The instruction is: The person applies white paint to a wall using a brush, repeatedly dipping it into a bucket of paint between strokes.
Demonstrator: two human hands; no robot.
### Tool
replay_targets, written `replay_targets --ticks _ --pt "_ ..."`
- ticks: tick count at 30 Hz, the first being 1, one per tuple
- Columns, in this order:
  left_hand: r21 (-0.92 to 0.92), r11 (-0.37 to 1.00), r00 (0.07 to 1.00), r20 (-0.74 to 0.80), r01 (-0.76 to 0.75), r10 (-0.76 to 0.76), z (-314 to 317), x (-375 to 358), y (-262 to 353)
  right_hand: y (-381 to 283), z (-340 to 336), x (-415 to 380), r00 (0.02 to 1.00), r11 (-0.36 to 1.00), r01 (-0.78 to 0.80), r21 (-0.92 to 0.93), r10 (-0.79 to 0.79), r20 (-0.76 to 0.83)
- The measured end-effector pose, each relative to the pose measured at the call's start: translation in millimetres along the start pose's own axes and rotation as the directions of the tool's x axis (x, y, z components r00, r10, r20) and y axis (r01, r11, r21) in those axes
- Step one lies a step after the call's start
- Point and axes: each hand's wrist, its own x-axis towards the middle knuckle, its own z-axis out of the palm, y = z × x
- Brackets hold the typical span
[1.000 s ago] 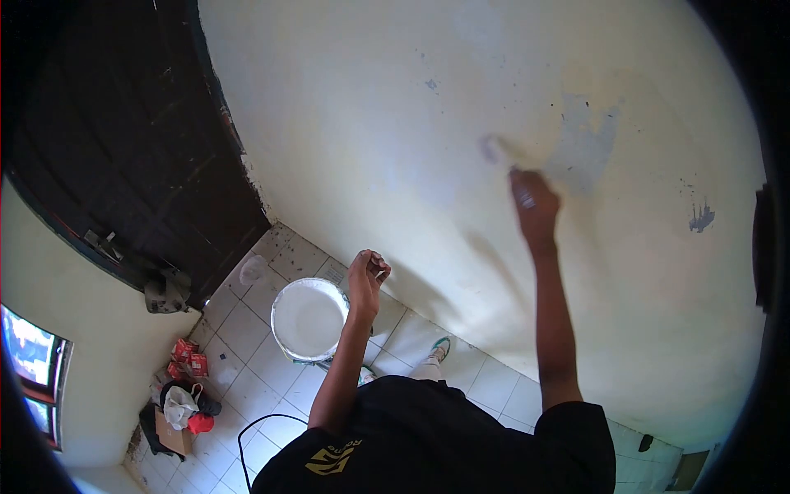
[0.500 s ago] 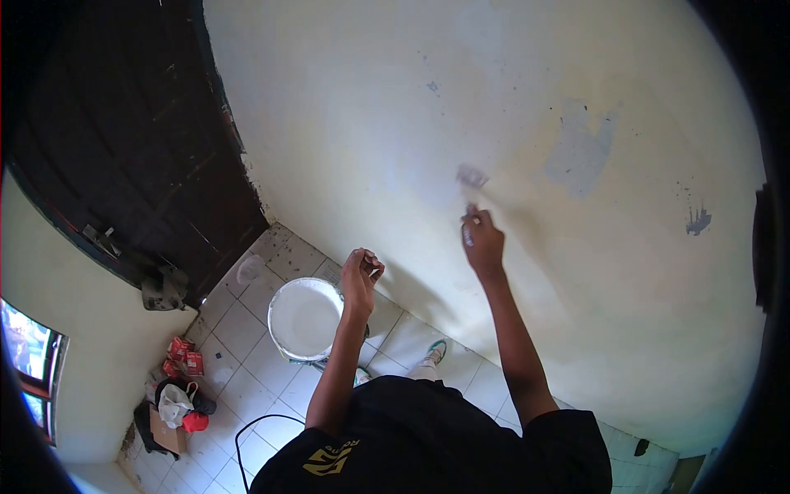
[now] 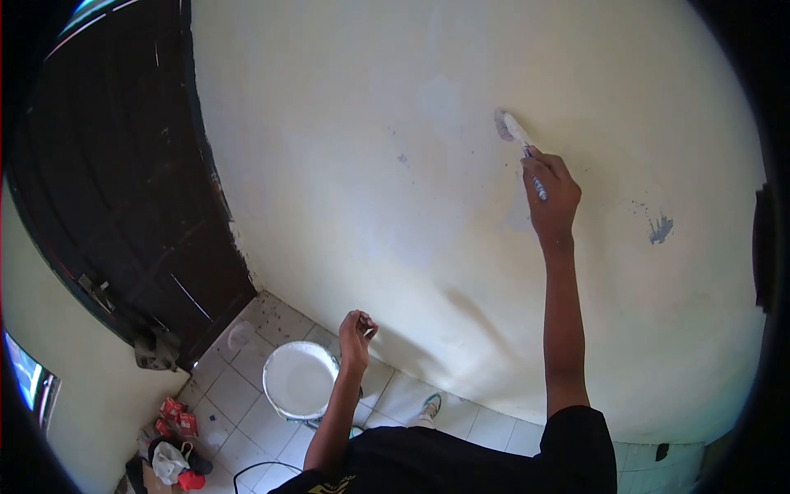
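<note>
My right hand (image 3: 553,193) is closed round the handle of a paintbrush (image 3: 515,130), raised against the cream wall (image 3: 346,99). The brush head is coated white, and its tip meets the wall over a greyish patch. Lower down, my left hand (image 3: 356,333) hangs in the air beside the wall with loosely curled fingers and nothing visible in them. Just left of that hand, a white bucket (image 3: 276,393) stands on the tiled floor, with pale paint inside; my left forearm crosses in front of its right edge.
A dark wooden door (image 3: 123,165) is at left. Red boxes (image 3: 177,416) and a white bag (image 3: 169,463) lie on the floor at lower left. A black cable (image 3: 259,467) runs near my body. Grey marks (image 3: 660,230) show on the wall at right.
My right hand and the paintbrush have moved up and to the right along the wall. The view has tilted upward, so the bucket and my left hand appear lower.
</note>
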Motion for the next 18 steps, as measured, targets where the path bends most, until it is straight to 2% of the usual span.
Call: replay_targets --ticks 4,6,8,11,14,15,17,18 --pt "-0.021 0.999 0.999 -0.021 -0.039 0.039 -3 0 6 5 23 -27 0.987 0.992 0.080 -0.098 -0.093 -0.133" --pt "-0.030 0.999 0.999 -0.029 -0.045 0.045 -7 2 7 0 35 -58 0.991 0.985 0.122 -0.118 -0.128 -0.046" --pt "-0.041 0.997 0.995 -0.074 -0.064 0.061 -12 6 8 -9 56 -108 0.982 0.995 -0.050 -0.082 0.063 0.176" --pt "-0.054 0.995 0.994 -0.081 -0.081 0.076 -9 5 14 -38 73 -166 0.953 0.969 -0.237 0.065 0.219 0.210" --pt "-0.053 0.995 0.993 -0.084 -0.082 0.077 -7 4 18 -69 82 -206 0.850 0.857 -0.480 0.188 0.401 0.343" --pt "-0.051 0.996 0.995 -0.074 -0.077 0.073 -7 3 17 -73 81 -216 0.849 0.856 -0.483 0.186 0.405 0.340" --pt "-0.044 0.997 0.996 -0.066 -0.065 0.062 -6 1 14 -73 81 -232 0.780 0.749 -0.607 0.264 0.500 0.377" --pt "-0.040 0.998 0.997 -0.060 -0.057 0.055 -6 1 13 -68 79 -230 0.782 0.750 -0.606 0.264 0.502 0.370"
